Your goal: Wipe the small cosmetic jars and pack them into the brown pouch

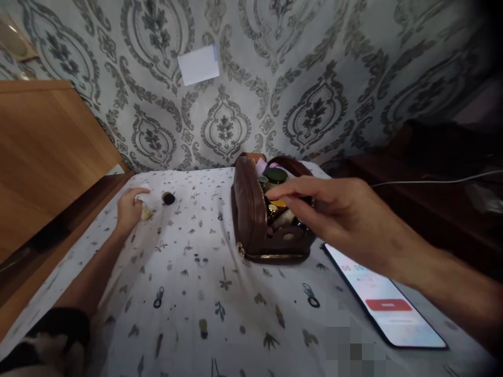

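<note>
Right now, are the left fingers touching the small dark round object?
Apart: the head view shows white cloth between the left fingers and the object.

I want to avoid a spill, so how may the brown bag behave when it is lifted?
The brown bag may feel fairly heavy, being packed with small items. Its sides stand upright, so it is probably more stiff than floppy. Tilted, it might drop items through its open top.

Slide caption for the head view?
Right hand at an open brown bag, left hand by a small pale item.
</note>
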A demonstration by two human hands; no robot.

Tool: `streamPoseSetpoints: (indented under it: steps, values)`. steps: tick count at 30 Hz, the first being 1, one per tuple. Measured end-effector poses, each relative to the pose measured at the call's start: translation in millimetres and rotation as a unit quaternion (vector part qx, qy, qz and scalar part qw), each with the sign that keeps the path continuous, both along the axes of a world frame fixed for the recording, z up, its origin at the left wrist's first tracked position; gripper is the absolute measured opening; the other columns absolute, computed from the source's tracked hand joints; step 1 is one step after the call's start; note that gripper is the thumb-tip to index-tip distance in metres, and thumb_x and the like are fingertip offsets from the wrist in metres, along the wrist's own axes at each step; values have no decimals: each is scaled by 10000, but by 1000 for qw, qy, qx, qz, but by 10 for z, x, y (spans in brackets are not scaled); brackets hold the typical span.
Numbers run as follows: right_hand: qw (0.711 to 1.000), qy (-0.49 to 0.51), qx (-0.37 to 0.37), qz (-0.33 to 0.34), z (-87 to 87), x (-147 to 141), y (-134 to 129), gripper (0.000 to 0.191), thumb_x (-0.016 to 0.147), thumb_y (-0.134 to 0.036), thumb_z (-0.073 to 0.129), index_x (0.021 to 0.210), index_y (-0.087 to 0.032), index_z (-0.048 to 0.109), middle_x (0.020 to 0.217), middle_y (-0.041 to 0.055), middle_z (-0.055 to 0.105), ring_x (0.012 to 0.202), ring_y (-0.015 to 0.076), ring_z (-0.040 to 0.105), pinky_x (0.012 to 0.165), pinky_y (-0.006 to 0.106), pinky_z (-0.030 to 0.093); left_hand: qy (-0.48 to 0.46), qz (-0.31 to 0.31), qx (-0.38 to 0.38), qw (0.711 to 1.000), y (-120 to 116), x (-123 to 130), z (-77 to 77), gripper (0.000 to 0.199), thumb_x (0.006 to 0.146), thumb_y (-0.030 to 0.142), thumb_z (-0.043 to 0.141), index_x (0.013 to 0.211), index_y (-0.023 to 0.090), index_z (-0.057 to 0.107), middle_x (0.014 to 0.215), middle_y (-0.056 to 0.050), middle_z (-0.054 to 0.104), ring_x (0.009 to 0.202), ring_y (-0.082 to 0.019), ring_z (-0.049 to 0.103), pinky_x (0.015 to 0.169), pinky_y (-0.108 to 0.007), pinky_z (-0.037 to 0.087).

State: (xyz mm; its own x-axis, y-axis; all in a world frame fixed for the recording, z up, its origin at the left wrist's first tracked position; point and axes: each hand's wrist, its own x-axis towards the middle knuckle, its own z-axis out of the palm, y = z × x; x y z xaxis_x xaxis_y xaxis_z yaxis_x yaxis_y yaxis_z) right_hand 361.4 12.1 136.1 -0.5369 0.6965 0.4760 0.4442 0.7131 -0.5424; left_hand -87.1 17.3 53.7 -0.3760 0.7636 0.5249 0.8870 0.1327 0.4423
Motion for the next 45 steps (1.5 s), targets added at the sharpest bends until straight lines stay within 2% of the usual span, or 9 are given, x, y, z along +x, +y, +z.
streamPoseSetpoints:
  steps: [4, 8, 14, 21, 24, 27, 33, 39, 45]
  values:
    - [999, 21, -33, 0, -145, -109, -250, 248, 939, -262, 534, 1030, -215, 759, 851, 49, 758, 708, 178, 685, 588, 264, 479, 24, 39, -69, 997, 29, -272, -9, 319, 764, 231, 426, 912, 123, 687, 953, -130, 686, 971, -272, 628, 940, -385, 497]
    - [994, 39, -103, 20, -334, -260, -412, 252, 946, -255, 524, 1009, -207, 763, 861, 56, 770, 737, 169, 698, 603, 249, 493, 101, -5, -197, 975, -144, -204, -297, 392, 854, 387, 471, 1074, 130, 669, 1056, -155, 650, 1067, -325, 600, 923, -407, 498]
    - [950, 111, -283, 77, -728, -604, -609, 209, 911, -227, 556, 946, -181, 757, 964, 64, 788, 925, 187, 723, 777, 296, 535, 70, 10, -165, 984, -341, -24, -358, 471, 890, 471, 445, 1189, 143, 600, 1058, -168, 621, 942, -324, 632, 866, -435, 515]
    - [768, 344, -525, 125, -1206, -989, -739, 483, 783, -543, 791, 1092, -184, 695, 958, 54, 746, 759, 142, 706, 679, 265, 522, -146, -240, -80, 956, -755, 1135, 75, 375, 909, 515, 490, 1027, 189, 631, 698, 5, 635, 571, -166, 575, 535, -257, 453]
    - [707, 415, -553, 148, -1259, -1026, -792, 561, 694, -616, 840, 1006, -169, 705, 842, 20, 722, 710, 128, 688, 653, 240, 496, -143, -405, -131, 893, -956, 1654, 75, 327, 955, 464, 478, 1053, 192, 630, 655, 22, 646, 514, -143, 567, 504, -240, 442]
    - [671, 467, -553, 159, -1269, -974, -814, 559, 632, -595, 890, 927, -153, 717, 715, -16, 682, 641, 111, 651, 636, 232, 477, -97, -458, -116, 876, -998, 1881, -4, 297, 991, 403, 429, 1050, 193, 630, 647, 31, 647, 518, -134, 580, 548, -239, 477]
    - [659, 490, -551, 151, -1260, -859, -790, 513, 595, -530, 932, 875, -148, 737, 704, -20, 689, 617, 93, 622, 640, 229, 485, 55, -399, 24, 915, -910, 1929, -113, 351, 1007, 406, 392, 970, 183, 660, 711, -10, 702, 561, -125, 617, 576, -221, 488]
    - [673, 466, -561, 123, -1266, -831, -783, 480, 595, -459, 947, 880, -138, 733, 727, -11, 708, 633, 75, 633, 597, 187, 454, 148, -380, 197, 892, -911, 1968, -163, 308, 974, 283, 545, 681, 194, 576, 509, 39, 536, 442, -87, 481, 483, -204, 371]
    - [665, 400, -605, 179, -1289, -826, -814, 635, 552, -473, 962, 1013, -147, 672, 720, -20, 716, 555, 91, 661, 508, 184, 427, 58, -405, 147, 901, -993, 1945, -165, 365, 1001, 344, 461, 688, 195, 574, 545, 8, 528, 485, -115, 490, 493, -242, 394]
